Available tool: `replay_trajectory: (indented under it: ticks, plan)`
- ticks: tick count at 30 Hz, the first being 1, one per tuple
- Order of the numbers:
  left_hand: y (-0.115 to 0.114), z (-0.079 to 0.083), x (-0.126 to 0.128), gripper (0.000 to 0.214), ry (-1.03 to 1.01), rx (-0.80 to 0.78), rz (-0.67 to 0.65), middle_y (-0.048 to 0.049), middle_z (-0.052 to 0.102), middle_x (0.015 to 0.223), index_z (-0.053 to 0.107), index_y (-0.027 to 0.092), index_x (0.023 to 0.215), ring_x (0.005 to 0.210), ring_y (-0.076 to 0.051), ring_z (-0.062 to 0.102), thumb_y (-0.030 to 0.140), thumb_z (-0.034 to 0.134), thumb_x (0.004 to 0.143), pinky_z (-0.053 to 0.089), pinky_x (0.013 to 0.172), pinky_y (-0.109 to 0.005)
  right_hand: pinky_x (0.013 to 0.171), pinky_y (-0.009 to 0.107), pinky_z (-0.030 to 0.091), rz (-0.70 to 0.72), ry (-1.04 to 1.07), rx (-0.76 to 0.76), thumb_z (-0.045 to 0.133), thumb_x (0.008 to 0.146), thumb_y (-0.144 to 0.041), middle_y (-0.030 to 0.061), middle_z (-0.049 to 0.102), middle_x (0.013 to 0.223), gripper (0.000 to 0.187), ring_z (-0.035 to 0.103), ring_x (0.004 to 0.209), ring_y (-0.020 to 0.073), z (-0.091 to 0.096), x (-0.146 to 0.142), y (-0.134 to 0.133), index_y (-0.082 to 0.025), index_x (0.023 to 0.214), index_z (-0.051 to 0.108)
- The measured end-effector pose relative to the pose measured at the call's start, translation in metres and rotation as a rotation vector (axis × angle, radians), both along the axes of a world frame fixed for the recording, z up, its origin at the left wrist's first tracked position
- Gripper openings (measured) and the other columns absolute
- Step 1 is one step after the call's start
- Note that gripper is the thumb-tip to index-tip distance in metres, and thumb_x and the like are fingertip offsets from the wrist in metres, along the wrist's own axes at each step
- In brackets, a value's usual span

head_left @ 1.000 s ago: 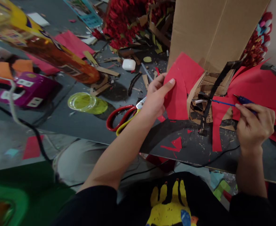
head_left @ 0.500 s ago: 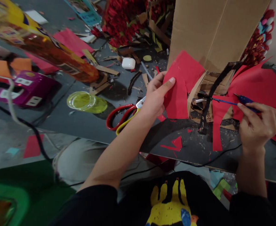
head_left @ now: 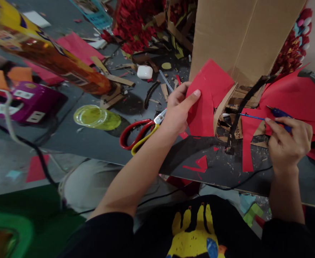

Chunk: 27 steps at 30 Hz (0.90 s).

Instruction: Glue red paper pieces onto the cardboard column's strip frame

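My left hand [head_left: 179, 107] pinches the left side of a cardboard piece faced with red paper [head_left: 203, 114], thumb on top. My right hand [head_left: 289, 143] grips a thin blue-handled paintbrush [head_left: 254, 116], its dark end reaching left into the torn cardboard hollow beside the red face. A bent black strip [head_left: 250, 95] arches over that hollow. Behind my right fingers lies a blue tool with a pointed metal tip [head_left: 279, 113], resting over red paper [head_left: 299, 100]. A narrow red paper strip [head_left: 247, 154] hangs down between my hands.
Red-and-yellow-handled scissors [head_left: 138, 134] lie by my left forearm. A yellow-green cup [head_left: 97, 117], a large bottle of amber liquid [head_left: 66, 64] and a purple power strip [head_left: 30, 102] are at left. A tall cardboard panel [head_left: 227, 36] stands behind. Scraps and a black cable [head_left: 243, 182] lie around.
My right hand has shifted slightly left with the paintbrush, whose dark end is further inside the cardboard hollow. The left hand keeps its hold. The view has moved a little.
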<state>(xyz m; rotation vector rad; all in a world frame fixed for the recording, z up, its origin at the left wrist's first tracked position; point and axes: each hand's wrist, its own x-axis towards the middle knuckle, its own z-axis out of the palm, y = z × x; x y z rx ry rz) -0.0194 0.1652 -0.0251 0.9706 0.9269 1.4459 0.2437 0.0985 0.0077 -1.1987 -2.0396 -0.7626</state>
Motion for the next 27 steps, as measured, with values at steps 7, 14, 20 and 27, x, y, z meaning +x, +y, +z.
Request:
replay_trajectory:
  ticks: [7, 14, 20, 27]
  plan:
    - [-0.001, 0.0002, 0.001, 0.042, 0.028, 0.008, -0.015, -0.0044, 0.068, 0.09, 0.055, 0.019, 0.087, 0.108, -0.027, 0.065, 0.051, 0.074, 0.067, 0.058, 0.085, -0.036, 0.079, 0.033, 0.045, -0.021, 0.004, -0.024, 0.06, 0.079, -0.004, 0.0014, 0.067, 0.093, 0.04, 0.06, 0.086, 0.0171, -0.0001, -0.0017, -0.0011, -0.03, 0.109, 0.066]
    - [-0.0011, 0.0, -0.0005, 0.04, 0.034, 0.018, -0.009, -0.0037, 0.066, 0.088, 0.054, 0.019, 0.087, 0.107, -0.027, 0.065, 0.05, 0.073, 0.069, 0.057, 0.09, -0.04, 0.078, 0.034, 0.042, -0.025, 0.019, -0.084, 0.056, 0.083, -0.007, 0.0009, 0.066, 0.095, 0.039, 0.059, 0.088, 0.0168, -0.0002, -0.0016, -0.0029, -0.032, 0.111, 0.065]
    - [-0.0012, -0.0007, 0.0, 0.038, 0.032, 0.011, -0.006, -0.0045, 0.066, 0.089, 0.056, 0.02, 0.087, 0.113, -0.029, 0.061, 0.05, 0.073, 0.07, 0.055, 0.093, -0.041, 0.077, 0.034, 0.041, -0.085, 0.029, -0.098, 0.054, 0.084, -0.011, 0.0002, 0.066, 0.094, 0.033, 0.059, 0.087, 0.0163, -0.0005, -0.0029, -0.0033, -0.033, 0.106, 0.066]
    - [-0.0012, 0.0003, 0.0004, 0.041, 0.038, 0.001, 0.007, -0.0032, 0.067, 0.087, 0.056, 0.02, 0.085, 0.104, -0.027, 0.065, 0.052, 0.075, 0.067, 0.058, 0.086, -0.036, 0.078, 0.034, 0.04, -0.067, 0.028, -0.137, 0.054, 0.084, -0.01, 0.0, 0.066, 0.097, 0.038, 0.059, 0.09, 0.0166, -0.0006, -0.0025, -0.0043, -0.035, 0.111, 0.064]
